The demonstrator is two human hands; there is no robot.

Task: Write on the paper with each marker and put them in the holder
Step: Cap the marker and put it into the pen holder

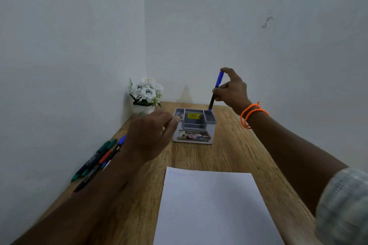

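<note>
From the head view, the right hand (231,89) pinches a blue marker (215,91) near its capped top, thumb and fingers curled round the barrel. The marker is slim, with a blue cap, a dark body and a blue lower end; it stands nearly upright, tilted slightly, and its lower end sits at the rim of the back right compartment of the holder (194,125). The holder is a grey plastic organiser with several open compartments, a yellow price sticker on the inner wall and a printed label along its front. It stands on the wooden table (229,155), near the far end. The left hand (151,135) hovers just left of the holder, fingers loosely bent and gripping nothing; whether a fingertip touches the holder's left edge I cannot tell. At the table's left edge lie the spare markers (99,159) in a loose bunch, green, red and blue among them. A white paper (215,211) lies nearer the person, with faint writing at its top left corner. A pot of white flowers (146,93) stands in the far left corner. An orange band (251,114) circles the right wrist.
</note>
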